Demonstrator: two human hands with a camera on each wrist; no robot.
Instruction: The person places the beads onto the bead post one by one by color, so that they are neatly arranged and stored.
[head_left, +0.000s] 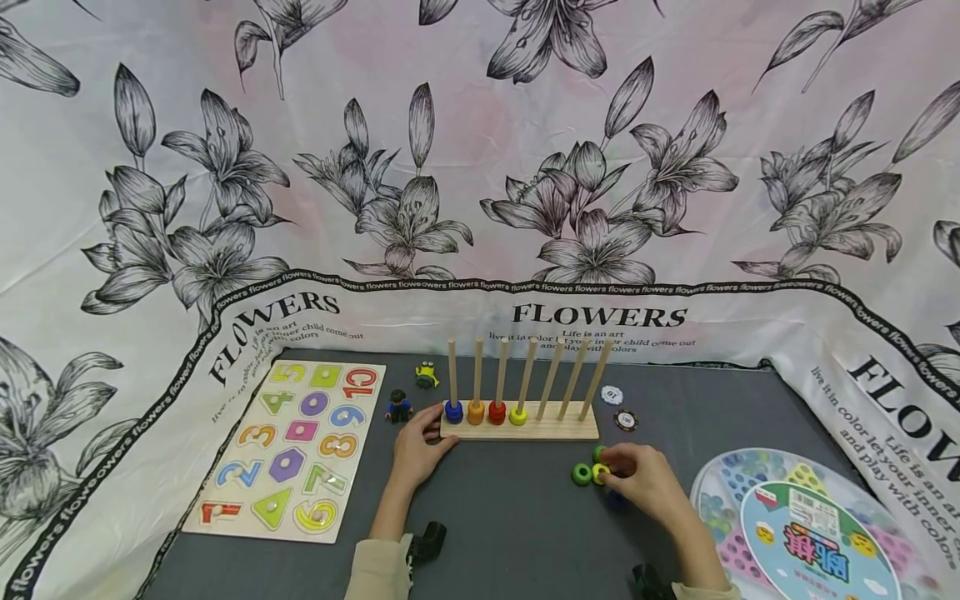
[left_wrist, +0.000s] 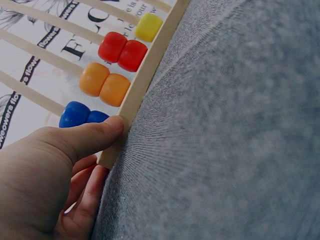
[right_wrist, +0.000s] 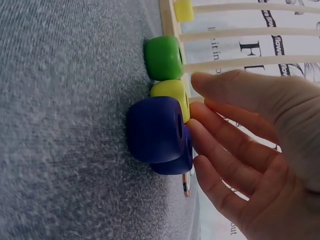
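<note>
A wooden stand (head_left: pixel 555 431) with a row of upright pegs bears blue beads (head_left: pixel 453 411), orange beads (head_left: pixel 476 412), red beads (head_left: pixel 497 412) and a yellow bead (head_left: pixel 518 415) on its left pegs. My left hand (head_left: pixel 420 446) grips the left end of its base, thumb in front, beside the blue beads (left_wrist: pixel 75 115). Right of centre, my right hand (head_left: pixel 641 479) hovers over loose beads with thumb and fingers apart. Its fingertips are right at a loose yellow bead (right_wrist: pixel 170 92). Around that lie a green bead (right_wrist: pixel 164 57) and dark blue beads (right_wrist: pixel 155 130), with another green bead (head_left: pixel 582 474) at left.
A number-and-shape puzzle board (head_left: pixel 300 450) lies at left. Two small figures, one dark (head_left: pixel 399 407) and one yellow-green (head_left: pixel 426 375), stand between it and the stand. Two round chips, one pale (head_left: pixel 612 395), one dark-rimmed (head_left: pixel 626 419), lie right of the stand. A round game box (head_left: pixel 817 533) occupies the right.
</note>
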